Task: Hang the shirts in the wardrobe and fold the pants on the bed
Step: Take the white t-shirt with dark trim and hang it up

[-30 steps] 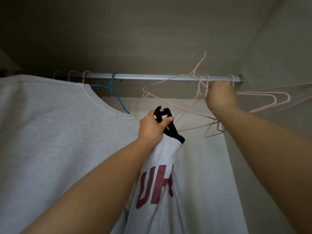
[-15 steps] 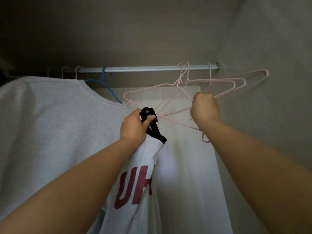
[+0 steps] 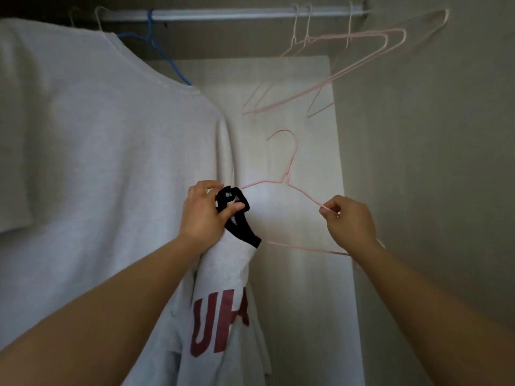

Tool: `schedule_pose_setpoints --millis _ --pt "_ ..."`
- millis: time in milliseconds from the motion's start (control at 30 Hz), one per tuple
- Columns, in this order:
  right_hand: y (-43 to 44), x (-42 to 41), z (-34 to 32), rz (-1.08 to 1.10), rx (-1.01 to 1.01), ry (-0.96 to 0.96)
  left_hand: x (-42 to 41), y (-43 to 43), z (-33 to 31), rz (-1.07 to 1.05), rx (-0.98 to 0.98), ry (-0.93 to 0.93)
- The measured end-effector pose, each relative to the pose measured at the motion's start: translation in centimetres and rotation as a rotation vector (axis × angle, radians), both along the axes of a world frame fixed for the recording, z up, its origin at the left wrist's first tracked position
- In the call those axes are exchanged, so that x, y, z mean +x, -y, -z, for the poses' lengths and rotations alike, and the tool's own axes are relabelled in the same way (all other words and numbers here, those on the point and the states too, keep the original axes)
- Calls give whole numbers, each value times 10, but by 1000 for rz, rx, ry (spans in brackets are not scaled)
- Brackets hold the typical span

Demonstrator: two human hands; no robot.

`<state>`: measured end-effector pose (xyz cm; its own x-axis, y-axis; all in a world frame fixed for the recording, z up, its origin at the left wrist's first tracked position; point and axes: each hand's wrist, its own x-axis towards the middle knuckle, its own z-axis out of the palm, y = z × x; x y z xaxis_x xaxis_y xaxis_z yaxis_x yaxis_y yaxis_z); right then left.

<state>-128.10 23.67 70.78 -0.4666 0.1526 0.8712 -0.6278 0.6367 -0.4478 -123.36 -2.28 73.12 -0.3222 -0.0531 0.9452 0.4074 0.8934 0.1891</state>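
Since the pink wire hanger (image 3: pixel 287 176) is only pinched at one shoulder by the right hand (image 3: pixel 348 221), I'd guess it could twist or slip going into the neck, and the thin wire might snag the black collar (image 3: pixel 237 218). The left hand (image 3: pixel 204 211) is curled tight round that collar, holding the shirt (image 3: pixel 220 277) up inside the wardrobe, well below the rail (image 3: pixel 223 14). Shirt's pale grey, bunched and limp, with dark red letters, right beside a hung grey shirt (image 3: pixel 97 135).
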Motion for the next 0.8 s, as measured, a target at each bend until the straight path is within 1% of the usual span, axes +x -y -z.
schedule_pose_setpoints --millis 133,233,300,400,467,600,700,800 --pt "-4 -6 46 -180 -37 155 -1 7 39 99 10 137" --pt "-4 -3 71 -290 -101 238 -1 11 67 101 30 251" --pt "-4 -2 88 -330 -35 319 -1 13 86 53 33 277" --pt "9 5 103 -446 141 488 0 5 108 12 -33 296" --pt "25 11 109 -533 157 538 0 -5 124 11 -115 309" --pt "42 17 124 -516 42 613 9 -10 153 19 -109 337" --pt "46 18 149 -460 -30 671 15 -6 174 6 -156 393" --pt "47 16 172 -358 -109 689 12 -4 192 40 -87 476"
